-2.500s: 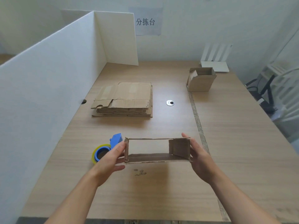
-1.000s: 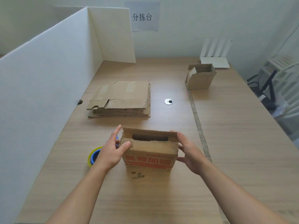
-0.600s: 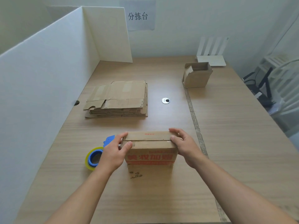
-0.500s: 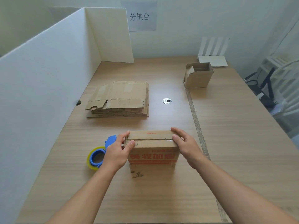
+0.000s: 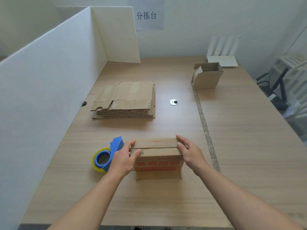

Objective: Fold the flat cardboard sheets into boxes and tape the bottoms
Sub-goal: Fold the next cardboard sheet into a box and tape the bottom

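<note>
Now folded shut, box [image 5: 156, 152] gripped endwise between left hand [image 5: 122, 161], right hand [image 5: 191, 155]

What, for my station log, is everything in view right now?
table: one, wood-toned, fills the view
folded box: one, brown with red print, near centre, top flaps shut
flat cardboard sheets: one stack, brown, beyond it to the left
open box: one, brown, far right
tape dispenser: one, blue with yellowish roll, left of the folded box
grommet: one, silver, centre
divider: one, white, along the left
sign: one, pale, back wall
left hand: holds the folded box's left end
right hand: holds its right end
</note>
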### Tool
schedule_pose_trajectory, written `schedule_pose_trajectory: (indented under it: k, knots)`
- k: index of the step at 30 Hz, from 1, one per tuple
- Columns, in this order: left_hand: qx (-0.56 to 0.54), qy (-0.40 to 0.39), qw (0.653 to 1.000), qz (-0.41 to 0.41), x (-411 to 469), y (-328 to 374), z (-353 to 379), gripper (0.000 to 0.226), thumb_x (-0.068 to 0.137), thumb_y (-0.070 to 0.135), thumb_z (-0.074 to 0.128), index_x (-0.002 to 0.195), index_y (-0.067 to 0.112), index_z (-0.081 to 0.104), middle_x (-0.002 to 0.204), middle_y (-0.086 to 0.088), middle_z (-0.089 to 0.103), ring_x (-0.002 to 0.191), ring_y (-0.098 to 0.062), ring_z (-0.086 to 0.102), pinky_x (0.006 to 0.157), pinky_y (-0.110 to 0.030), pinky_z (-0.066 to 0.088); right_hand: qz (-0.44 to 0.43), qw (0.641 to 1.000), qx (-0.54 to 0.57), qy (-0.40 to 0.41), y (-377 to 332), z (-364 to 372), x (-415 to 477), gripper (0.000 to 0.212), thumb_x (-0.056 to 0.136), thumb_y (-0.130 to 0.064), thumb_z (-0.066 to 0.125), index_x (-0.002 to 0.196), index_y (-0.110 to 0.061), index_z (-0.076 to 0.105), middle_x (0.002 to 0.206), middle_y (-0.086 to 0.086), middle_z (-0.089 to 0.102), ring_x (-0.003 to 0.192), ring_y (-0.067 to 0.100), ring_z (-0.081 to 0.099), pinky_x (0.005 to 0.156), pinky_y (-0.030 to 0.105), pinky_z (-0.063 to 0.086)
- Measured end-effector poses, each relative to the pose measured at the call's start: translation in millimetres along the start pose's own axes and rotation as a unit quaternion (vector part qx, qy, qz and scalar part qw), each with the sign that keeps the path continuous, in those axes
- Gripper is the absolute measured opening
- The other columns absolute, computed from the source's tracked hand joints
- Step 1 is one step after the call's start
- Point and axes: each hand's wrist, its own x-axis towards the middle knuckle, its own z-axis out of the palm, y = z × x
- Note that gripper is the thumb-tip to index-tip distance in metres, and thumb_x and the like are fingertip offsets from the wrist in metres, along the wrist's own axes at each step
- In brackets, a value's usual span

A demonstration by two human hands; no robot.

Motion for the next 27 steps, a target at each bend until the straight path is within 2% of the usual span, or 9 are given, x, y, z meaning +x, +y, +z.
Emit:
schedule_pose_trajectory:
  k: [3, 6, 7, 9, 11, 14, 19, 23, 27]
  knots:
    - [0.015, 0.011, 1.000, 0.010, -3.3, -3.3, 0.2, 0.049, 0.096, 0.043, 0.058, 0.141, 0.027, 0.049, 0.133, -0.005, 0.060, 0.125, -0.020, 0.053, 0.097, -0.032, 0.041, -0.060, 0.987, -0.148, 0.003, 3.8, 5.1, 4.2, 0.036, 0.102, -0.019, 0.050, 0.136, -0.025, 0.059, 0.150, 0.005, 0.045, 0.141, 0.024, 0.037, 0.116, 0.029, 0.026]
    - [0.012, 0.031, 0.999, 0.017, -0.5, 2.0, 4.6, 0.044, 0.097, 0.041, 0.057, 0.137, 0.023, 0.053, 0.131, -0.002, 0.062, 0.122, -0.020, 0.055, 0.097, -0.032, 0.042, -0.158, 0.925, -0.345, 0.003, -4.0, 12.8, 4.5, 0.036, 0.101, -0.031, 0.049, 0.136, -0.028, 0.058, 0.160, 0.005, 0.030, 0.150, 0.036, 0.016, 0.118, 0.051, 0.019]
    - [0.012, 0.033, 0.999, 0.018, 0.5, 3.1, 5.2, 0.043, 0.097, 0.041, 0.056, 0.137, 0.023, 0.054, 0.130, -0.001, 0.062, 0.120, -0.020, 0.056, 0.096, -0.032, 0.043, -0.199, 0.904, -0.378, -0.017, -10.2, 18.6, 0.9, 0.043, 0.099, -0.041, 0.046, 0.139, -0.027, 0.054, 0.160, 0.004, 0.030, 0.150, 0.035, 0.014, 0.118, 0.056, 0.018]
    - [0.011, 0.028, 0.999, 0.022, 0.3, 1.2, 4.4, 0.044, 0.097, 0.042, 0.056, 0.137, 0.024, 0.053, 0.129, 0.000, 0.063, 0.116, -0.020, 0.057, 0.094, -0.031, 0.043, -0.241, 0.880, -0.402, -0.076, -18.3, 33.4, -6.5, 0.066, 0.093, -0.058, 0.027, 0.147, -0.025, 0.044, 0.159, 0.003, 0.032, 0.151, 0.032, 0.015, 0.119, 0.060, 0.014]
    - [0.001, 0.010, 1.000, 0.025, -3.4, -4.3, 2.8, 0.048, 0.096, 0.043, 0.058, 0.142, 0.027, 0.049, 0.128, 0.005, 0.061, 0.113, -0.017, 0.058, 0.092, -0.028, 0.042, -0.230, 0.862, -0.438, -0.111, -18.1, 48.0, -12.9, 0.081, 0.085, -0.067, 0.010, 0.153, -0.030, 0.031, 0.163, -0.002, 0.022, 0.153, 0.026, 0.008, 0.120, 0.056, 0.003]
    - [-0.024, -0.011, 0.999, 0.030, -6.6, -13.0, 3.6, 0.056, 0.095, 0.042, 0.060, 0.147, 0.034, 0.041, 0.122, 0.009, 0.059, 0.108, -0.014, 0.059, 0.089, -0.024, 0.041, -0.194, 0.854, -0.472, -0.099, -18.4, 57.4, -15.9, 0.085, 0.080, -0.070, -0.002, 0.156, -0.037, 0.016, 0.166, -0.009, 0.006, 0.153, 0.018, -0.004, 0.119, 0.050, -0.010]
    - [-0.090, -0.049, 0.994, 0.043, -1.2, -23.3, 2.8, 0.073, 0.084, 0.052, 0.065, 0.149, 0.039, 0.035, 0.137, 0.008, 0.053, 0.123, -0.009, 0.055, 0.106, -0.036, 0.044, -0.160, 0.852, -0.486, -0.114, -28.1, 60.4, -12.0, 0.087, 0.079, -0.072, -0.007, 0.157, -0.037, 0.007, 0.166, -0.010, -0.003, 0.152, 0.017, -0.012, 0.118, 0.054, -0.010]
    - [-0.098, -0.076, 0.991, 0.058, 4.1, -27.9, -1.4, 0.078, 0.084, 0.049, 0.067, 0.151, 0.038, 0.030, 0.140, 0.007, 0.048, 0.127, -0.009, 0.051, 0.109, -0.036, 0.042, -0.137, 0.847, -0.500, -0.115, -29.6, 63.5, -14.8, 0.084, 0.079, -0.073, -0.009, 0.156, -0.041, -0.002, 0.165, -0.012, -0.010, 0.151, 0.016, -0.018, 0.119, 0.055, -0.012]
    - [-0.143, -0.102, 0.983, 0.051, 9.5, -28.8, -1.6, 0.078, 0.085, 0.040, 0.071, 0.150, 0.042, 0.027, 0.139, 0.001, 0.042, 0.125, -0.016, 0.050, 0.109, -0.039, 0.042, -0.119, 0.855, -0.495, -0.101, -32.7, 70.1, -15.7, 0.083, 0.082, -0.080, -0.008, 0.156, -0.042, -0.001, 0.165, -0.013, -0.011, 0.151, 0.016, -0.019, 0.118, 0.056, -0.012]
